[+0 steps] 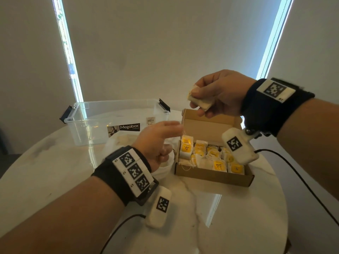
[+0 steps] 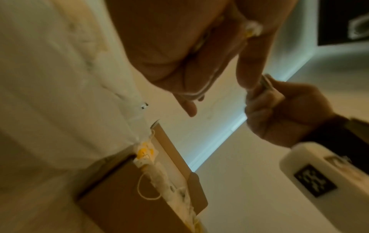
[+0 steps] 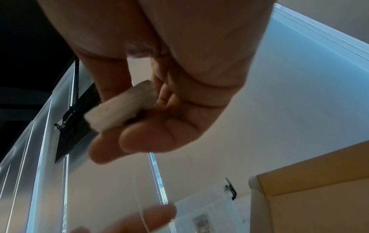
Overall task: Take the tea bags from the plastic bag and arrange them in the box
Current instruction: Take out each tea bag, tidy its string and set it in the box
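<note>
Right now I have my right hand [image 1: 218, 92] raised above the back of the cardboard box [image 1: 211, 176], thumb and fingers curled round a held tea bag [image 1: 200, 102]; the right wrist view shows that bag pinched crosswise in my fingers, its long axis running roughly level, towards my left. My left hand [image 1: 156, 143] sits lower, just beside the box's left wall and over the plastic bag [image 1: 165, 167], fingertips drawn together. A thin string [image 3: 144, 217] crosses those fingertips in the right wrist view, so I judge I'm pinching the tag string, though motion blur keeps me from being sure.

What the coming move turns on: the box lies straight below and slightly nearer me than the held bag. The tea bags in the box [image 1: 212, 158] crowd most of it, with a pair standing upright at the left rear corner, directly under my left fingertips. My right hand is nearer any open slot, so I'd expect to lower it and turn the bag to match the rows. Behind, a clear tub [image 1: 117, 121] stands on the worktop [image 1: 229, 217], well apart from both hands.
</note>
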